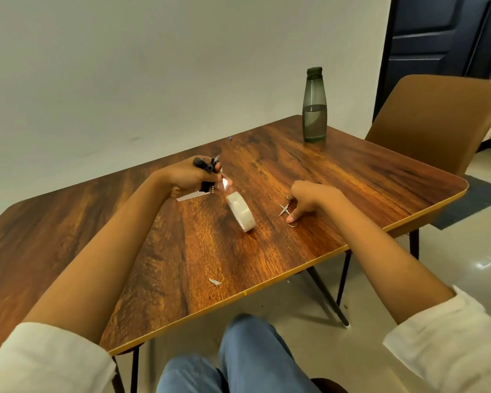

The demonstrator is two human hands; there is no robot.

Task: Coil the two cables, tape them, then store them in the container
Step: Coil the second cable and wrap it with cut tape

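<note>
My left hand [192, 178] grips a coiled black cable [204, 165] above the wooden table [352, 177], its ends sticking out past my fingers. A strip of clear tape [224, 184] runs from that hand down to the white tape roll [241, 211], which stands tilted on the table just right of the hand. A loose white tape end [190, 196] hangs below my left hand. My right hand [309, 198] rests on the table and holds small metal scissors [285, 209], blades slightly apart. No second cable and no container can be seen.
A grey water bottle [314, 107] stands at the table's far right corner. A brown chair [434, 120] stands beyond the right edge. A small scrap of tape [214, 282] lies near the front edge. My knees [247, 361] are below the table edge.
</note>
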